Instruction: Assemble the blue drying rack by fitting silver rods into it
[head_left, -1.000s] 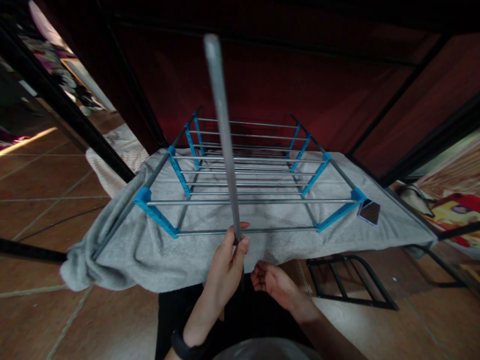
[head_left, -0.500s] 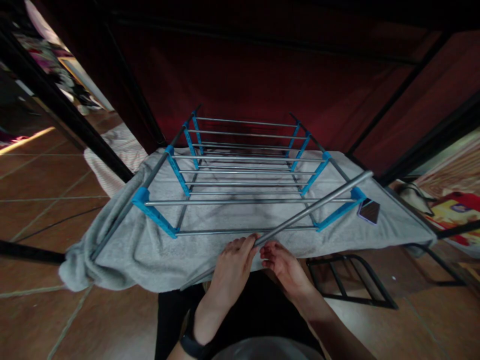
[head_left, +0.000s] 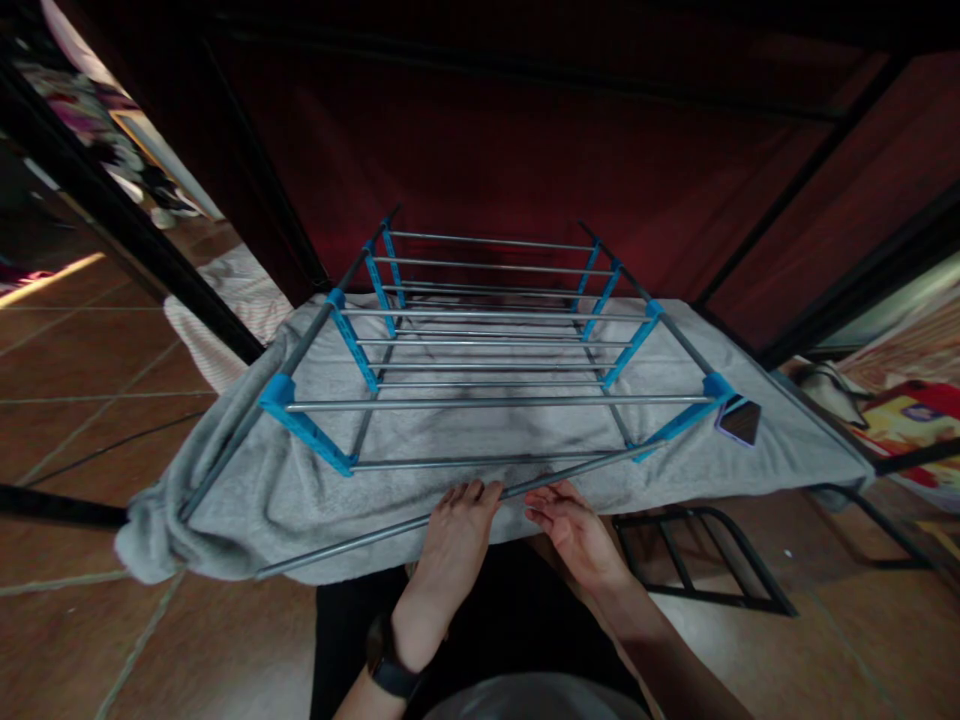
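A loose grey metal rod (head_left: 360, 539) lies slantwise across the front of the towel-covered surface, in front of a rack (head_left: 480, 404) of grey metal bars and blue plastic brackets. My left hand (head_left: 459, 530) is wrapped over the rod near its middle, palm down, and hides a short stretch of it. Just to the right, my right hand (head_left: 574, 535) is turned partly palm up with loosely curled, parted fingers. Its fingertips are at the rod's lower edge, not closed around it. The rod's right end overlaps the rack's front right bracket.
A grey towel (head_left: 247, 520) covers the surface under the rack. A phone (head_left: 739, 422) lies on it at the right. Dark red panels (head_left: 480, 150) stand behind. A black metal frame (head_left: 705, 560) is on the tiled floor at lower right.
The rod's right end has swung down toward the towel, and its left end now reaches further left. My left hand keeps its hold; my right hand has barely shifted.
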